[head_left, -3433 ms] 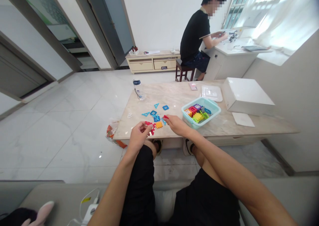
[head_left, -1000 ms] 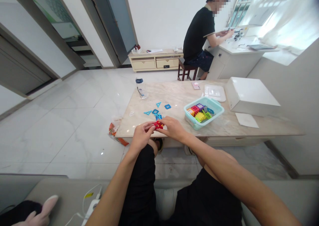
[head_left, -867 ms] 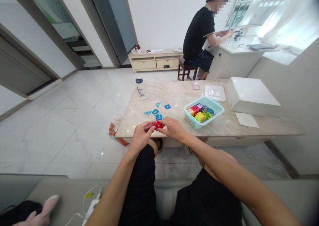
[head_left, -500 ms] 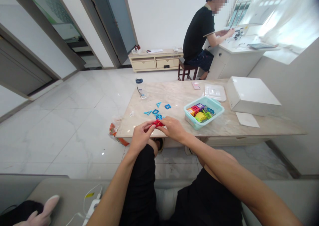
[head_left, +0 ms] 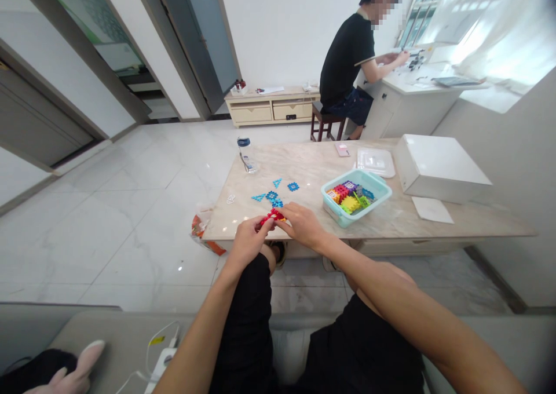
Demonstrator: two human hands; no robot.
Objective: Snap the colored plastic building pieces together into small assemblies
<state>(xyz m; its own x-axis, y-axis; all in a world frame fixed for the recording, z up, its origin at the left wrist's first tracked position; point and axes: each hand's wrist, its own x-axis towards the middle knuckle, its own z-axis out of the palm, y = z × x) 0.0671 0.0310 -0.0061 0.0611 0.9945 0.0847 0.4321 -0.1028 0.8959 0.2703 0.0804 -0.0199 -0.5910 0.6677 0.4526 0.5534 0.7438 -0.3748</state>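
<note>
Between my two hands, above the table's near edge, is a red plastic building piece (head_left: 274, 215) with a bit of yellow on it. My left hand (head_left: 251, 235) pinches its left side with thumb and fingers. From the right, my right hand (head_left: 302, 223) grips the other side; the fingers partly cover the piece. Just beyond it lie several blue building pieces: a dark blue notched piece (head_left: 293, 186), a light blue triangle (head_left: 277, 182) and another light blue triangle (head_left: 259, 197). A mint-green tub (head_left: 336, 215) of colourful building pieces stands right of my hands.
On the marble table (head_left: 230, 223) are a water bottle (head_left: 246, 155), a pink phone (head_left: 342, 149), a clear lid (head_left: 375, 162), a white box (head_left: 445, 165) and a white sheet (head_left: 432, 209). A person (head_left: 347, 52) in black sits working at a white desk (head_left: 417, 87) behind.
My left hand has shifted slightly at the red piece, and the piece is turned a little, showing more of its face. My right hand stays nearly where it was.
</note>
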